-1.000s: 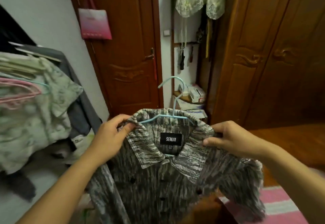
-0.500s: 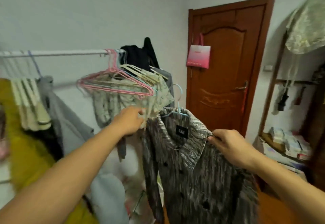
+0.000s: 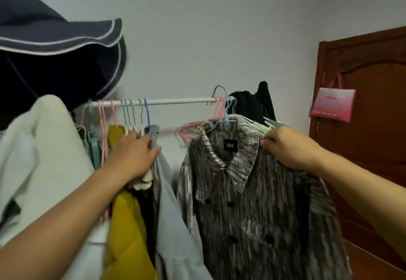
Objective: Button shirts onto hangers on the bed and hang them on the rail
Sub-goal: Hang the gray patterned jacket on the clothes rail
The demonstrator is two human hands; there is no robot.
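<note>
Right hand (image 3: pixel 290 148) pinching shirt (image 3: pixel 252 203) at its right shoulder, fingers curled on the cloth. Shirt buttoned on blue hanger (image 3: pixel 225 112), hook up at rail (image 3: pixel 167 102); on it or just short, unclear. Left hand (image 3: pixel 131 156) pressing against hung clothes (image 3: pixel 136 214) at left, fingers loosely bent, grip unclear. Hat (image 3: pixel 55 44) above at left.

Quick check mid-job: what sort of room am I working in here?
Likely a bedroom or dressing corner at home: a white clothes rail crowded with hangers and garments, a brown panelled wooden door with a pink bag hung on it, plain white walls.
</note>
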